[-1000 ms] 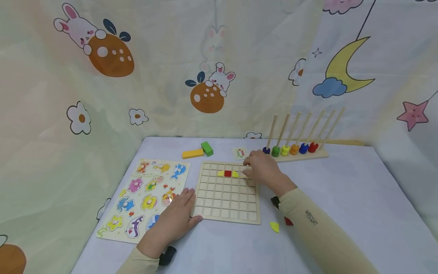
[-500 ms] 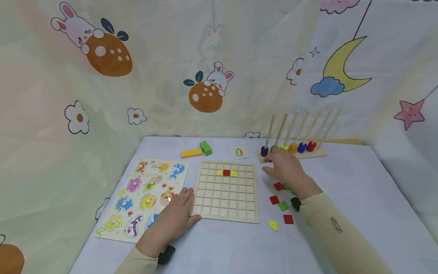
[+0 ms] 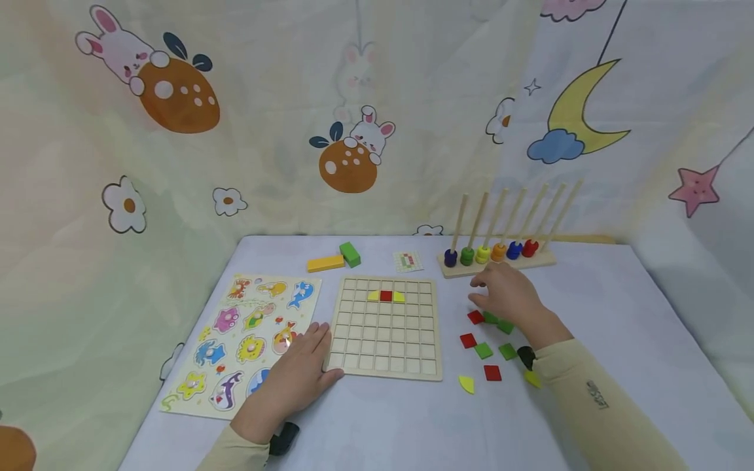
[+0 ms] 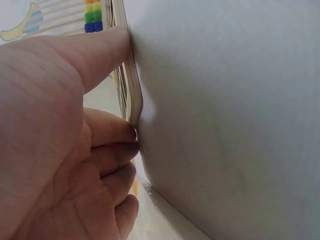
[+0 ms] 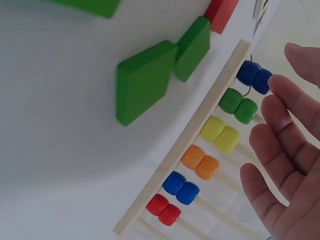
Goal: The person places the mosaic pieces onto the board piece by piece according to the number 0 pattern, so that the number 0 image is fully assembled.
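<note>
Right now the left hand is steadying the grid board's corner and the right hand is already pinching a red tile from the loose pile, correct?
Not quite. The left hand does steady the grid board at its corner, but the right hand pinches nothing: the right wrist view shows its fingers spread and empty. In the head view it hovers over the loose tiles, by a red tile.

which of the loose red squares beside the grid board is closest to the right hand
The red square farthest from the person, just under the right hand's fingertips. The other two red squares lie nearer the person, away from the hand.
</note>
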`<state>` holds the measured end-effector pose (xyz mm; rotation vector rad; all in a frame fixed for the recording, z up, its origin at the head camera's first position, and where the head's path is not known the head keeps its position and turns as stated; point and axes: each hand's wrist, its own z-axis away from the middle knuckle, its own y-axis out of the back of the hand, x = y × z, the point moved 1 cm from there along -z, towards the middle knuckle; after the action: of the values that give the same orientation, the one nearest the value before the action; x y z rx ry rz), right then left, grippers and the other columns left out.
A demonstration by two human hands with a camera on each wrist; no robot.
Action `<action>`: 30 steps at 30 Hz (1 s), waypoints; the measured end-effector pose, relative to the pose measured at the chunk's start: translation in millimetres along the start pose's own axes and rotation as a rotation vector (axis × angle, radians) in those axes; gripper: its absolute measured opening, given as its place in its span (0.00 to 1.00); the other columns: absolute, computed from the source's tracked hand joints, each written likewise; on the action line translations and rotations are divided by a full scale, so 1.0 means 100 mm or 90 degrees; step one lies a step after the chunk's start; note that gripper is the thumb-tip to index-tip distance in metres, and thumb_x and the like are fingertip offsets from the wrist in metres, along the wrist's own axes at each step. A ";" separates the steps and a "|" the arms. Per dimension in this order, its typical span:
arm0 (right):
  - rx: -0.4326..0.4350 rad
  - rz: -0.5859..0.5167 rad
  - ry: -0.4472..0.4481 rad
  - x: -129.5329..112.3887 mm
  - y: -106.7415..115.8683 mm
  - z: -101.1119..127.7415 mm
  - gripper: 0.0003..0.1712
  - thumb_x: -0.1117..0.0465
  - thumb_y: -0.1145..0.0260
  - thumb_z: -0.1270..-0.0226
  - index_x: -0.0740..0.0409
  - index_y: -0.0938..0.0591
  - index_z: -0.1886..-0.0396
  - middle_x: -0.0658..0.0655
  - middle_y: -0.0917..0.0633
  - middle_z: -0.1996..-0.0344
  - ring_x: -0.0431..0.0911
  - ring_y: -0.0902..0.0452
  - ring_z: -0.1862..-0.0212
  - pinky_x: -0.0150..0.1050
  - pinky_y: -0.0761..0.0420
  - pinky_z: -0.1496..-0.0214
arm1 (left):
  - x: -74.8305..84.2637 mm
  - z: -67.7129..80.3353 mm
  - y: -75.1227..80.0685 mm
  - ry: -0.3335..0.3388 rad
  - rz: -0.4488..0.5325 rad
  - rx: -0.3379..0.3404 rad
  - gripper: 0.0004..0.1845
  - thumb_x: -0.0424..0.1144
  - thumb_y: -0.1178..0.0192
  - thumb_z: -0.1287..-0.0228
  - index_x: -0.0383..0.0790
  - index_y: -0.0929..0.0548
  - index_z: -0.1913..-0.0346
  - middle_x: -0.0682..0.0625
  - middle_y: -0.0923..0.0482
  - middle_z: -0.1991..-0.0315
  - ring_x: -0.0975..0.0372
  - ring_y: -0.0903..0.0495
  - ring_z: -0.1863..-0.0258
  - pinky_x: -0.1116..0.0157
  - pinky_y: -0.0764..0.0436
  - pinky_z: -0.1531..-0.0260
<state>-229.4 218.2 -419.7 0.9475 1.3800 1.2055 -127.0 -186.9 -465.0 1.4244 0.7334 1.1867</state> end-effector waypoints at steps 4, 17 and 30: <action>-0.015 0.000 0.004 0.03 -0.01 0.04 0.18 0.51 0.25 0.33 0.53 0.09 0.47 0.59 0.14 0.48 0.56 0.23 0.47 0.57 0.17 0.45 | -0.01 0.00 0.00 0.002 -0.002 -0.002 0.45 0.58 0.34 0.29 0.34 0.36 0.20 0.42 0.43 0.16 0.47 0.47 0.15 0.46 0.41 0.17; -0.091 0.007 0.034 0.07 -0.12 0.11 0.16 0.58 0.21 0.39 0.53 0.08 0.51 0.54 0.13 0.54 0.53 0.21 0.49 0.56 0.17 0.41 | -0.01 0.00 -0.01 -0.006 -0.004 -0.001 0.45 0.57 0.34 0.29 0.34 0.36 0.20 0.41 0.42 0.17 0.47 0.47 0.15 0.46 0.41 0.17; -0.088 0.015 0.033 0.10 -0.24 0.09 0.14 0.54 0.20 0.39 0.52 0.08 0.54 0.52 0.14 0.59 0.50 0.22 0.52 0.54 0.16 0.43 | -0.01 -0.01 0.00 -0.004 -0.005 0.000 0.46 0.57 0.34 0.30 0.33 0.36 0.20 0.41 0.42 0.17 0.47 0.46 0.15 0.46 0.40 0.17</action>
<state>-220.5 224.9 -444.6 0.8438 1.3103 1.3335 -128.0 -187.1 -465.4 1.4235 0.7344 1.1763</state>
